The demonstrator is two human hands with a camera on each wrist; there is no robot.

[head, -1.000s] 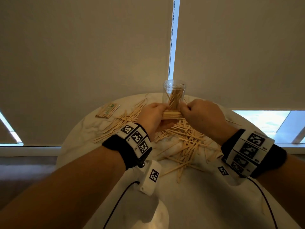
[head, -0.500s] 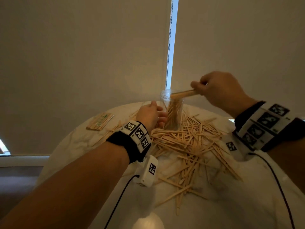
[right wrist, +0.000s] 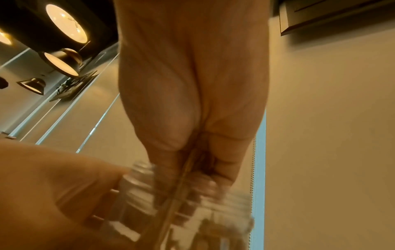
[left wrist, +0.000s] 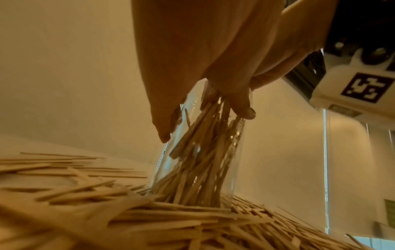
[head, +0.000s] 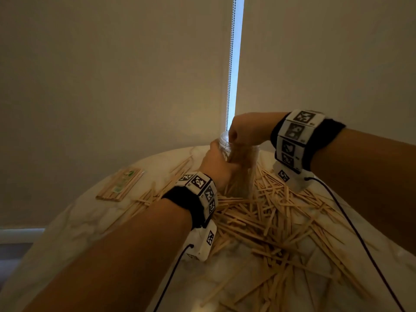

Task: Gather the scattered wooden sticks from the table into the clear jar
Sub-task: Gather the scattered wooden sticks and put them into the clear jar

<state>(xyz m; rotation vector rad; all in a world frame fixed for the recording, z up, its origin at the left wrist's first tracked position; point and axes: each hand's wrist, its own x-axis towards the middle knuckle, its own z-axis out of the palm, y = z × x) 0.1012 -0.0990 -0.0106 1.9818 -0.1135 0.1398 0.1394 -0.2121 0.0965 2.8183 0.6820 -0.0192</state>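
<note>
Round marble-look table is sitting right up against pale roller blinds, w/ a bright slit of daylight and a bead chain hanging btwn the two blinds. Right wrist view is showing lit round ceiling lamps overhead.

Clear jar is standing at the far-centre of the table, tilting a bit in the left wrist view, already holding a dense bunch of sticks. Left hand is wrapping its fingers round the jar's side near the neck, gripping it. Right hand is sitting over the jar mouth, fingers bunched and pinching a few sticks pointing down into the opening; threaded rim is blurring in the right wrist view.

Loose wooden sticks are lying in a thick criss-cross heap around the jar's base and spreading toward the near and right edge. A flat packet of sticks w/ green label is lying apart at the left.
</note>
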